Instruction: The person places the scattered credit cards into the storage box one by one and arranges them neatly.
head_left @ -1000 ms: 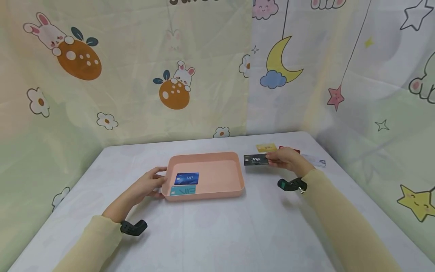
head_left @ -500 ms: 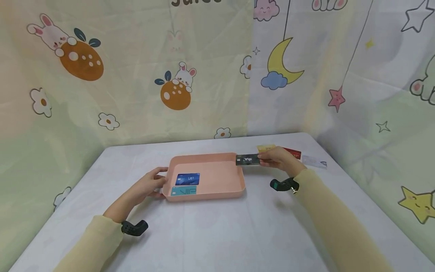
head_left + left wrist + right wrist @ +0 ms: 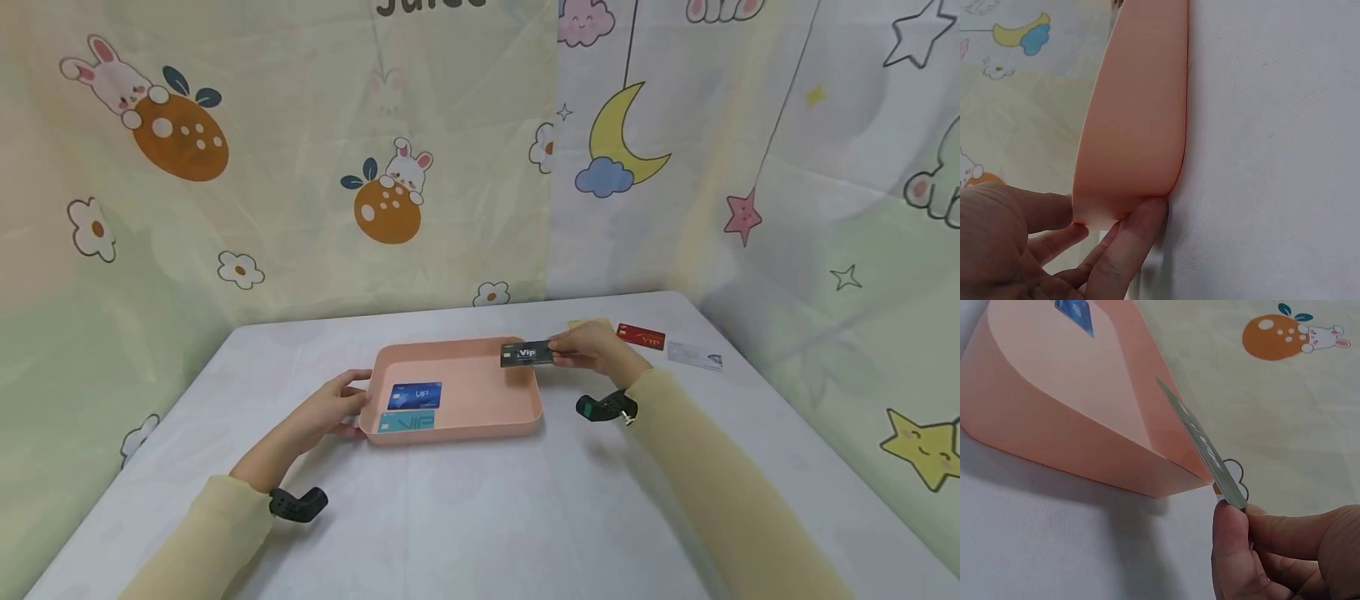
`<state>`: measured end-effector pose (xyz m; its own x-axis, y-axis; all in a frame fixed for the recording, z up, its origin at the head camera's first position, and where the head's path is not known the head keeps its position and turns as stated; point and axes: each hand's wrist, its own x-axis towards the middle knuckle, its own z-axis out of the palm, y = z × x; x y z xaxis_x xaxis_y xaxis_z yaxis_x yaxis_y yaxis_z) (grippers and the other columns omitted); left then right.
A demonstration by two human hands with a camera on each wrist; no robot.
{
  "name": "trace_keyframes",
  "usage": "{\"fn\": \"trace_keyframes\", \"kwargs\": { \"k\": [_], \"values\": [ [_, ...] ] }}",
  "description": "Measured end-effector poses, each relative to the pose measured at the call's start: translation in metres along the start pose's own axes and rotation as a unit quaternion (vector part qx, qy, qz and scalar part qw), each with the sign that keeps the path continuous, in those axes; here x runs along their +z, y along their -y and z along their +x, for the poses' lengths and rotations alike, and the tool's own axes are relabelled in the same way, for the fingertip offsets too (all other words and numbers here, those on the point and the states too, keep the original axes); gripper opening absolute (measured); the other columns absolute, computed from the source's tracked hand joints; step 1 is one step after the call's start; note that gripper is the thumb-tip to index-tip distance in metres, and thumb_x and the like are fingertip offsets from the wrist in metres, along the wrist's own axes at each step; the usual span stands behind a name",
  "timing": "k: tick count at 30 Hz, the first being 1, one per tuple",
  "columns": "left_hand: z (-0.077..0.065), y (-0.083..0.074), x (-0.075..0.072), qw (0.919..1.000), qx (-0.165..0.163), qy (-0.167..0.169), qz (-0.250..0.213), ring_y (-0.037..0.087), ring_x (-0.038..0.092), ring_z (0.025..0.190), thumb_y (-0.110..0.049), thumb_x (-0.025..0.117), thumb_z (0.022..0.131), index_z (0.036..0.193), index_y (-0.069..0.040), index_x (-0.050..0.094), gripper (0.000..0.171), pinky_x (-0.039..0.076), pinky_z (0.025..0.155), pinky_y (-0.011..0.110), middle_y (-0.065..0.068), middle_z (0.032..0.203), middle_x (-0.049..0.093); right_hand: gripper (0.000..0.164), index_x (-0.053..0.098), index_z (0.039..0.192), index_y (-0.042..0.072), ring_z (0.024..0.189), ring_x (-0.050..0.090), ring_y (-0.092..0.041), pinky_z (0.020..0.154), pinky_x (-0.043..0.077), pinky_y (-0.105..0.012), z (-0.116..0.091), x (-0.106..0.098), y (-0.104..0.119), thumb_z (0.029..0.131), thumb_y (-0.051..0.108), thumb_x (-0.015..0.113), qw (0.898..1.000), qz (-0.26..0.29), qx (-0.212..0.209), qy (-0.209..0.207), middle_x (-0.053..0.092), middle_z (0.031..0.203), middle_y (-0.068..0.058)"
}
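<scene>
A shallow pink tray [image 3: 480,387] stands on the white table. My left hand [image 3: 330,408] holds its left end, thumb and fingers bent against the wall, as the left wrist view shows at the tray's corner [image 3: 1129,144]. Inside, a blue VIP card [image 3: 415,396] lies above a teal VIP card [image 3: 407,421]. Between thumb and fingers my right hand [image 3: 600,352] pinches a black VIP card [image 3: 517,354] by its right end. The card's free end reaches over the tray's right rim. In the right wrist view this card [image 3: 1200,440] is tilted, seen nearly edge-on.
Right of the tray, a red card [image 3: 641,337] and a whitish card [image 3: 693,356] lie on the table [image 3: 465,517]. A yellow card [image 3: 585,323] is partly hidden behind my right hand. Printed cloth walls [image 3: 465,183] rise behind and beside the table.
My right hand has moved left with the black card, from beside the tray to over its right rim. The red card is now uncovered. My left hand stays at the tray.
</scene>
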<state>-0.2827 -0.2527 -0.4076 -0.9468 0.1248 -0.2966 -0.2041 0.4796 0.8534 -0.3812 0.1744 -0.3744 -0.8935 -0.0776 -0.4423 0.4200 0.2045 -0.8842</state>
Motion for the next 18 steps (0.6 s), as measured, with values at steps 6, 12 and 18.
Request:
{"fn": "trace_keyframes", "kwargs": {
  "k": [6, 12, 18],
  "values": [
    [-0.001, 0.001, 0.000, 1.0000, 0.000, -0.003, 0.000, 0.038, 0.057, 0.122, -0.017, 0.050, 0.108, 0.161, -0.011, 0.028, 0.058, 0.064, 0.082, 0.040, 0.029, 0.148, 0.045, 0.040, 0.060, 0.139, -0.003, 0.067, 0.066, -0.010, 0.069, 0.059, -0.019, 0.000, 0.012, 0.002, 0.101, 0.007, 0.065, 1.000, -0.012, 0.004, 0.017, 0.067, 0.104, -0.015],
    [0.000, -0.001, -0.001, 1.0000, -0.003, -0.003, 0.007, 0.039, 0.057, 0.123, -0.018, 0.051, 0.108, 0.161, -0.011, 0.028, 0.059, 0.063, 0.082, 0.040, 0.030, 0.149, 0.045, 0.040, 0.061, 0.139, -0.002, 0.069, 0.068, -0.011, 0.072, 0.060, -0.020, -0.002, 0.027, 0.006, 0.101, 0.009, 0.066, 0.999, -0.025, 0.001, 0.024, 0.070, 0.105, -0.015],
    [0.002, -0.001, 0.000, 0.9999, -0.008, -0.005, 0.012, 0.039, 0.057, 0.122, -0.019, 0.051, 0.108, 0.161, -0.011, 0.028, 0.058, 0.063, 0.083, 0.041, 0.029, 0.148, 0.046, 0.041, 0.060, 0.140, -0.003, 0.080, 0.072, -0.015, 0.088, 0.059, -0.027, -0.003, 0.043, 0.010, 0.102, 0.012, 0.066, 0.999, -0.040, -0.013, 0.034, 0.066, 0.104, -0.013]
  ]
}}
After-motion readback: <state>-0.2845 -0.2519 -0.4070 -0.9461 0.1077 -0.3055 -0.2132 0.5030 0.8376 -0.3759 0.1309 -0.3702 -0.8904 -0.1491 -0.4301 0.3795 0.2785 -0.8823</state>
